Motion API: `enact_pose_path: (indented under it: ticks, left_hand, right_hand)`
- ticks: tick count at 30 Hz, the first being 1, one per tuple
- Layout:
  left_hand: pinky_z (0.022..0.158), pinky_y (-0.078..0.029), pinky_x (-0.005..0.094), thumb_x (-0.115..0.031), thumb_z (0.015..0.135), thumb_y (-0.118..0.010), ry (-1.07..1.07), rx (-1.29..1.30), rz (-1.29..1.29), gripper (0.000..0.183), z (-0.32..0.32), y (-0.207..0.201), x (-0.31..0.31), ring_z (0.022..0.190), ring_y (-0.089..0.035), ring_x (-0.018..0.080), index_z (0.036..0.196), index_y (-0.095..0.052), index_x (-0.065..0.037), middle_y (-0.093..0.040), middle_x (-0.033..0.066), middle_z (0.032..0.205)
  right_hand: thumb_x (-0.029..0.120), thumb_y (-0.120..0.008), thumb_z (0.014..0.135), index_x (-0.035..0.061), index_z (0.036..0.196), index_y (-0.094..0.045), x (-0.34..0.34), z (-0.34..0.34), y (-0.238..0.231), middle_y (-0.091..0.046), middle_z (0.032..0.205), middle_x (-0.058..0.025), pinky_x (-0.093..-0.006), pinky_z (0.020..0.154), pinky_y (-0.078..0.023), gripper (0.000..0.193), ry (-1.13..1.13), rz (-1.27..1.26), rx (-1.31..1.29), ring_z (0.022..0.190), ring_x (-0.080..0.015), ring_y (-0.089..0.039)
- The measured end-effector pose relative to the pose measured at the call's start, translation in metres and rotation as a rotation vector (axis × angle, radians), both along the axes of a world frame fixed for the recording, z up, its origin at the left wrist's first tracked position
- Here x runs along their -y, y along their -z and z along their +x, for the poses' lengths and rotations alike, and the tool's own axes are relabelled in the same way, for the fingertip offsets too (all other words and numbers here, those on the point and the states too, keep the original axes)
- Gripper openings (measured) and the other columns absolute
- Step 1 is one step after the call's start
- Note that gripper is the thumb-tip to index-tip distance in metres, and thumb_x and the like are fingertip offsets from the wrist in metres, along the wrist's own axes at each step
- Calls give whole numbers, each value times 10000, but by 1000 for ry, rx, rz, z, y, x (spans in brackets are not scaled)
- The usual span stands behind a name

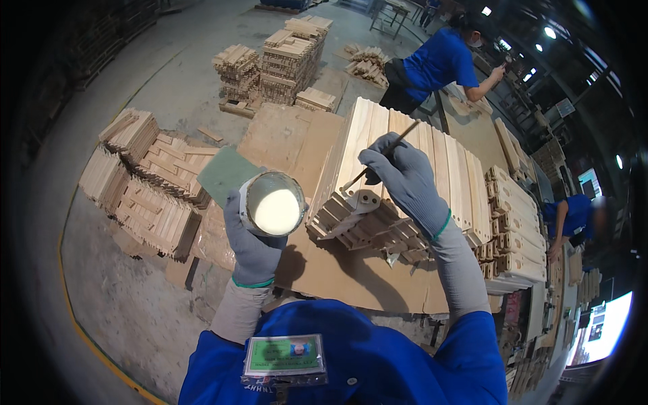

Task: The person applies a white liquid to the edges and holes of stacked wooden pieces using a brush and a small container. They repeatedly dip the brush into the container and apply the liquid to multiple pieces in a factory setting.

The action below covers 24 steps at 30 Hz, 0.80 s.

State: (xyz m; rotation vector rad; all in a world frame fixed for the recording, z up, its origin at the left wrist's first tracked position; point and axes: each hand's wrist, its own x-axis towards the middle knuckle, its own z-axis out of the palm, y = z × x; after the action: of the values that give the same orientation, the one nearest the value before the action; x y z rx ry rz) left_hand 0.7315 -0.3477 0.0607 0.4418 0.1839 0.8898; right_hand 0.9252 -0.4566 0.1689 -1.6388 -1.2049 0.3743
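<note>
Blue shirt (405,358), slats (453,162) on cardboard (398,290), concrete floor (172,88).

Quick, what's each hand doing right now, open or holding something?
Left hand: closed around a cup of white liquid.
Right hand: closed on a thin stick.

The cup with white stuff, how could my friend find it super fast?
Find the big stack of pale boards in the middle. Just left of it, the person's gloved left hand holds the cup. Unlike the flat green sheet next to it, the cup is round and open, with white inside.
</note>
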Motion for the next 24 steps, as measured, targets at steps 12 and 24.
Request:
enact_pose_path:
  ticks: [12,24]
  left_hand:
    - [947,-480,525,-519,955,-377,-5,19,-29,585,-13,6,-6,1165,-538,304,1332,-440,-77,-533,125,1269]
    - [931,-492,525,-515,956,-379,26,24,-25,592,-8,5,-6,1160,-537,323,1329,-444,-60,-531,174,1261]
  right_hand:
    - [207,-655,879,-63,729,-594,-7,5,11,-620,779,-84,-278,544,-461,315,48,11,58,575,-117,-559]
    - [322,-689,862,-19,726,-615,-2,15,18,-585,634,-56,-271,517,-425,374,100,-75,94,543,-96,-504]
